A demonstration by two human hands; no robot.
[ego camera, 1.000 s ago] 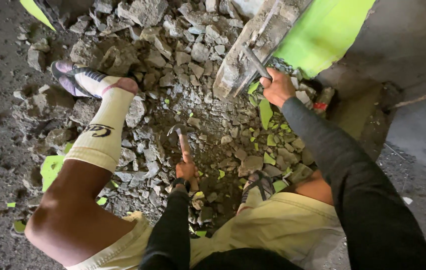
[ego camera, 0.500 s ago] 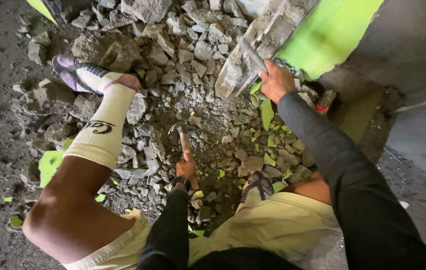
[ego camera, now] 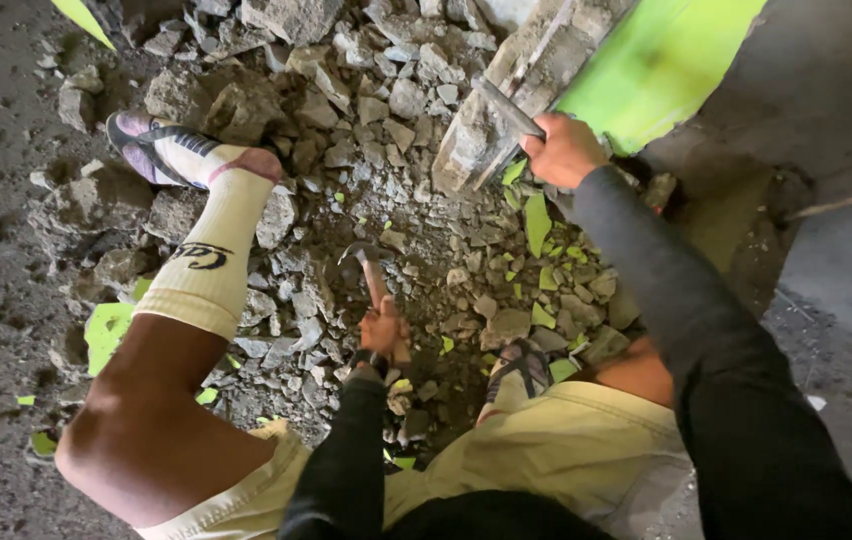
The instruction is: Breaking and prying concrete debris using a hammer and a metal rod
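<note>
hammer (ego camera: 369, 268) lowered slightly, wooden handle, dusty metal head

Hammer (ego camera: 371, 275) over rubble — chisel (ego camera: 508, 108) against slab.

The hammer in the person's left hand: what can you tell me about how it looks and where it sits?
The hammer is small, with a reddish-brown handle that looks wooden and a dark head that looks like metal, curved like a claw or pick. The left hand grips the lower handle, so that end is hidden. It points away from the person, head low over the grey rubble between the legs; whether the head touches the stones I cannot tell. Green flakes lie to its right.
</note>
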